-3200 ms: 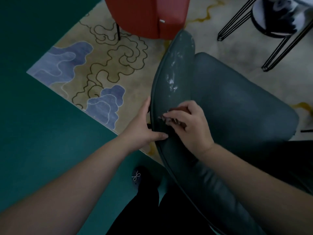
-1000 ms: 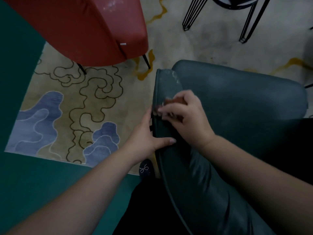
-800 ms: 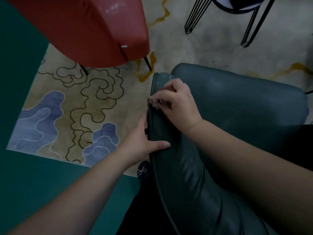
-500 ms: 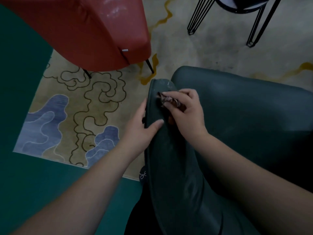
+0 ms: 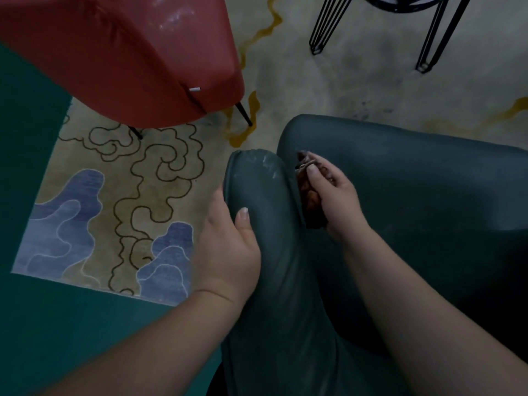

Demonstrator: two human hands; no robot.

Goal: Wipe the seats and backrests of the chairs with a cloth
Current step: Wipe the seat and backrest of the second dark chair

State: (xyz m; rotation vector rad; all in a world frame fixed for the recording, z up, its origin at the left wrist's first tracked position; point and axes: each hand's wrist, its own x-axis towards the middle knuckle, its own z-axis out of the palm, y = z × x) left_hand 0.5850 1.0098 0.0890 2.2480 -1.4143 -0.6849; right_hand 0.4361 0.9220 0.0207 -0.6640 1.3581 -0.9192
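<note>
Nearest, both bare forearms reach in from the bottom edge over the dark green chair's backrest (image 5: pixel 274 281). Left hand (image 5: pixel 228 252) clasps the backrest's top edge, thumb lying on the near face, fingers wrapped over the far side (hidden there). Right hand (image 5: pixel 331 195) has its grip curled round a bunched reddish-brown cloth (image 5: pixel 310 195), held against the inner face of the backrest, just above the seat (image 5: pixel 414 195). Pale scuffs show on the backrest's end. Left, green floor (image 5: pixel 57 338) meets a patterned rug (image 5: pixel 114 210) with blue blobs and dark squiggles. Farther off, a red chair (image 5: pixel 128 52) stands at the upper left; black wire legs (image 5: pixel 323 27) of another piece stand at the upper right.
</note>
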